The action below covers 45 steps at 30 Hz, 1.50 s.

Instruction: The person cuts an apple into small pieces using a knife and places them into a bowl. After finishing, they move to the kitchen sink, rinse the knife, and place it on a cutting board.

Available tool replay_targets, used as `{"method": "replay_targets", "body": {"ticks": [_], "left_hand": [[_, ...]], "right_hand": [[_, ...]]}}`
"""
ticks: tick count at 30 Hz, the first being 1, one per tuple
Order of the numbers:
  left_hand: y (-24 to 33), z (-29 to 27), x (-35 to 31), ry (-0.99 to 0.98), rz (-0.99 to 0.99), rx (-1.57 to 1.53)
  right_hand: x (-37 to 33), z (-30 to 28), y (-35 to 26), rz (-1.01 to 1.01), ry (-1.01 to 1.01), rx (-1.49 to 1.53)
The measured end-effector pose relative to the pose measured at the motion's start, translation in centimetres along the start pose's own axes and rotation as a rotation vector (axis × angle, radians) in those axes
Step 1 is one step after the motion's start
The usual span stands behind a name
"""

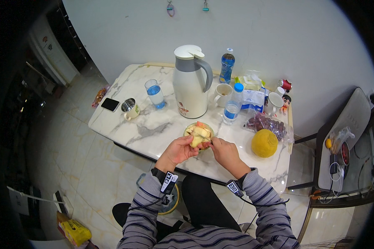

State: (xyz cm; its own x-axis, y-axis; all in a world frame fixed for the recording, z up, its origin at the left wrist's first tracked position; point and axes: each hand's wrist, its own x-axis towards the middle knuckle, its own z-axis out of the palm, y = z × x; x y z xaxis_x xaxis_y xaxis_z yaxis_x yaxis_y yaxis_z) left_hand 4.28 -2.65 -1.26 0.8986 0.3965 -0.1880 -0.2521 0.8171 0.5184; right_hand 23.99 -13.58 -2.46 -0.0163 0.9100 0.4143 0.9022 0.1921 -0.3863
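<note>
At the near edge of the marble-patterned table, my left hand (179,152) is closed around a pale yellow peeled fruit (197,141), perhaps an apple. My right hand (226,154) grips a small knife (205,138); its thin blade lies against the fruit and its handle is mostly hidden by my fingers. Just beyond and below my hands is a glass bowl (212,132) with cut pale and pinkish fruit pieces. To the right of my right hand sits a large yellow round fruit (264,143), apart from it.
Behind the bowl stands a tall white-and-grey thermos jug (190,85). A water glass (154,94), a steel-lined mug (130,109) and a phone (110,104) are left. Rightward are a water bottle (232,106), mugs and bagged grapes (266,124). A bin (170,202) stands below.
</note>
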Motion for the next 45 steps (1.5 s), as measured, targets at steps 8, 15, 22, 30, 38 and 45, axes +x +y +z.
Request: {"method": "replay_targets", "body": {"ticks": [8, 15, 22, 30, 38, 45], "left_hand": [[-0.7, -0.8, 0.3, 0.100, 0.037, 0.069], [-0.6, -2.0, 0.3, -0.047, -0.110, -0.223], [-1.1, -0.5, 0.8, 0.198, 0.094, 0.199], [-2.2, 0.3, 1.3, 0.413, 0.094, 0.151], [-1.9, 2.3, -0.1, 0.372, 0.054, 0.445], [-2.8, 2.4, -0.9, 0.542, 0.606, 1.231]], "right_hand": [[0.2, 0.1, -0.1, 0.030, -0.031, -0.020], [0.4, 0.1, 0.0, -0.006, -0.020, 0.025], [0.2, 0.6, 0.0, 0.066, -0.041, -0.085], [-0.2, 1.7, -0.9, 0.163, -0.076, -0.219], [0.3, 1.3, -1.1, 0.330, -0.101, -0.131], [0.3, -0.7, -0.4, 0.386, -0.079, 0.004]]}}
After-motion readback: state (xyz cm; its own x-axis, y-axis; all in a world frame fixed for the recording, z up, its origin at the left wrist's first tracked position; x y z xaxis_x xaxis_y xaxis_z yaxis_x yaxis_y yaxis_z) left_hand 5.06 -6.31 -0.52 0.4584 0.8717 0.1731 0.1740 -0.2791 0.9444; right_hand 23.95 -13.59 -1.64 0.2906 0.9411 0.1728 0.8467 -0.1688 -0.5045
